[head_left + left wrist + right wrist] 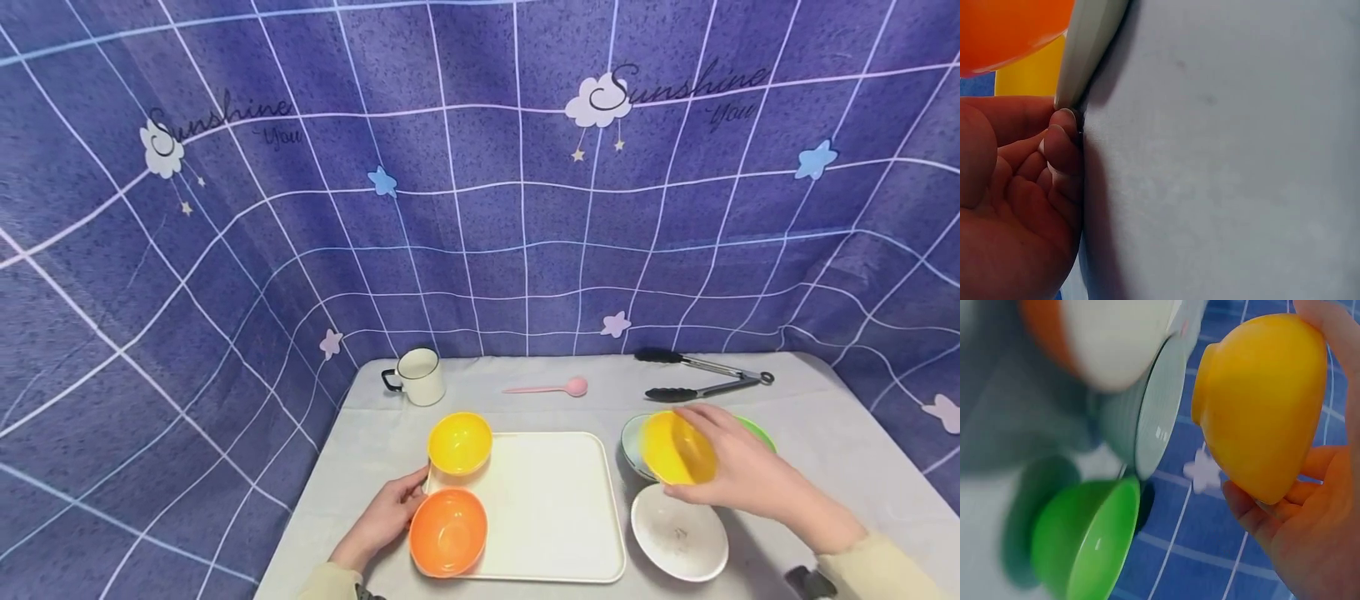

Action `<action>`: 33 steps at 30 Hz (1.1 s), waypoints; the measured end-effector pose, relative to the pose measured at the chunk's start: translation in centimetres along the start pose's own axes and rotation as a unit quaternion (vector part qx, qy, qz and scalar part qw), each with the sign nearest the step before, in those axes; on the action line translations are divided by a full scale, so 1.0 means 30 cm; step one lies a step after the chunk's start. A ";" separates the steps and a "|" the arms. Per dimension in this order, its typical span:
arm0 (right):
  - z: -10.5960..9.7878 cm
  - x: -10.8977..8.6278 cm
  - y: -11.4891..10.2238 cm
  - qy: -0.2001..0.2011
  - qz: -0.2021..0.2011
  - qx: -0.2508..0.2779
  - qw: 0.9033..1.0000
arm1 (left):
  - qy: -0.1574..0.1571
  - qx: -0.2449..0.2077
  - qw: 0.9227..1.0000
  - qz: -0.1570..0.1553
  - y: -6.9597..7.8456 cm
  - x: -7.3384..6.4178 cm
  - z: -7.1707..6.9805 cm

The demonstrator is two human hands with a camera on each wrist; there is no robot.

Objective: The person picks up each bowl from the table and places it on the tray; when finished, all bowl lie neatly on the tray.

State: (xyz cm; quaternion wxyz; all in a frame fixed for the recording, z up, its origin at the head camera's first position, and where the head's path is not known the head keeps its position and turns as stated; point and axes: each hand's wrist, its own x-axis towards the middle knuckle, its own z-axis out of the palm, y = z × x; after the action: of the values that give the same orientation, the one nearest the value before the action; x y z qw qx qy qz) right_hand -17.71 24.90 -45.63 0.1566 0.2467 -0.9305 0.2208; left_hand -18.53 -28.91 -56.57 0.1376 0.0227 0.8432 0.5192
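Observation:
My right hand (pixel 738 458) grips a yellow bowl (pixel 675 450) by its rim, holding it tilted on its side above a white bowl (pixel 682 537) and a pale green-grey bowl (pixel 632 442). In the right wrist view the thumb and fingers span the raised yellow bowl (pixel 1260 406). At the left edge of a cream tray (pixel 551 508), my left hand (pixel 386 512) holds the rim between its fingers, as the left wrist view shows at the tray edge (pixel 1088 50). On the tray's left side sit another yellow bowl (pixel 460 443) and, nearer me, an orange bowl (pixel 448 533).
A bright green bowl (pixel 1085 544) stands beside the pale bowl, mostly hidden by my right hand in the head view. Along the back lie a white mug (pixel 420 379) with a dark handle, a pink spoon (pixel 551 388) and black-tipped tongs (pixel 708 379). A blue patterned curtain (pixel 480 208) hangs behind.

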 end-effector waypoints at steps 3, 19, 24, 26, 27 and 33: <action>0.046 0.069 -0.033 -0.028 -0.009 0.006 1.000 | 0.002 0.003 1.000 -0.001 0.002 0.001 0.002; 0.327 0.327 -0.158 -0.108 -0.060 0.045 0.991 | 0.002 0.007 1.000 0.000 0.000 0.006 0.001; 0.398 0.377 -0.191 -0.137 -0.046 0.060 0.988 | 0.002 0.011 1.000 0.004 -0.007 0.003 -0.003; 0.422 0.393 -0.201 -0.143 -0.048 0.062 0.987 | 0.004 0.014 1.000 0.006 -0.011 0.003 -0.003; 0.433 0.400 -0.206 -0.143 -0.051 0.061 0.987 | 0.005 0.015 1.000 0.007 -0.012 0.003 -0.003; 0.486 0.418 -0.226 -0.147 -0.057 0.057 0.986 | 0.007 0.018 1.000 0.012 -0.006 -0.005 0.000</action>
State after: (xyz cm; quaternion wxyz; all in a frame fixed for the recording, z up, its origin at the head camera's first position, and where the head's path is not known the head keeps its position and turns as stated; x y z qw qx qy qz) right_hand -27.18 7.61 -50.80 0.0159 0.3377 -0.9138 0.2251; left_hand -18.36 -29.02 -56.69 0.1254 0.0315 0.8531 0.5055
